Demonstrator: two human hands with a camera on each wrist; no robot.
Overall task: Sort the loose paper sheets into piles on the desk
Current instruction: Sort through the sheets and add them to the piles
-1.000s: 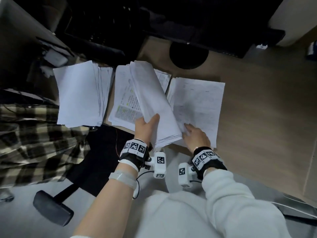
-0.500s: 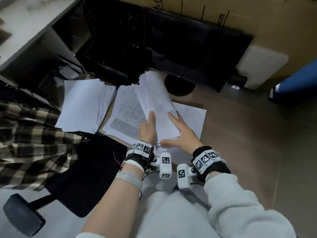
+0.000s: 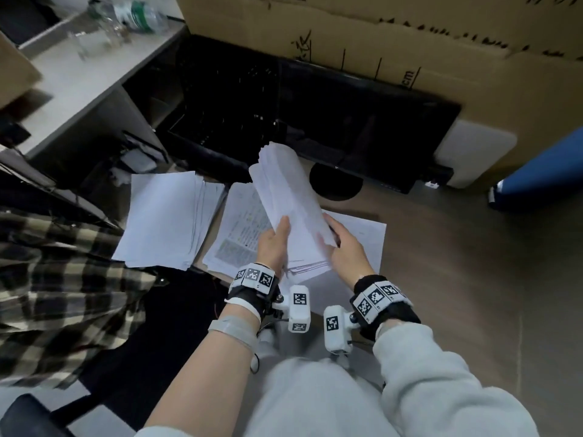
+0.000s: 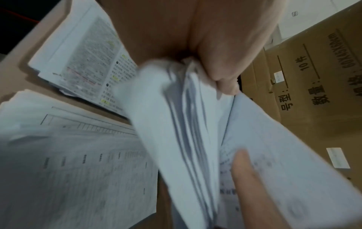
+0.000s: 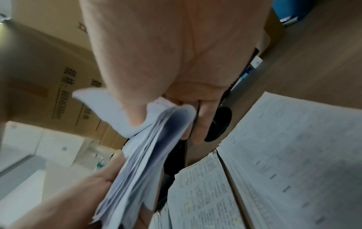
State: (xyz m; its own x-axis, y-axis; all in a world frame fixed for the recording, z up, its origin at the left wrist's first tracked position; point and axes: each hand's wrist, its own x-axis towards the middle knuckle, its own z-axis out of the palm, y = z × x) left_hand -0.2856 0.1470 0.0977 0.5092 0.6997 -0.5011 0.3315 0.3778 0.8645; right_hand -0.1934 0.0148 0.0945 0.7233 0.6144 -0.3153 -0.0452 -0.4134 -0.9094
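Both hands, left hand (image 3: 273, 247) and right hand (image 3: 347, 253), pinch the paper stack (image 3: 288, 209) upright above three table piles, apparently to peel off its next sheet.

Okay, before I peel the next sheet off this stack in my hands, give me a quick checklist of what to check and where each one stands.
1. Left hand grips the held stack at its lower edge: ok.
2. Right hand pinches the stack's right edge, thumb on top: ok.
3. Stack lifted off the desk, sheets fanning apart at the bottom: ok for separating one.
4. Three piles lie ready: blank pile on the left, printed pile in the middle, table-sheet pile on the right: ok.
5. Blank pile hangs over the desk's near edge: not ok.
6. Which pile the top sheet belongs to: cannot tell, its print is blurred.
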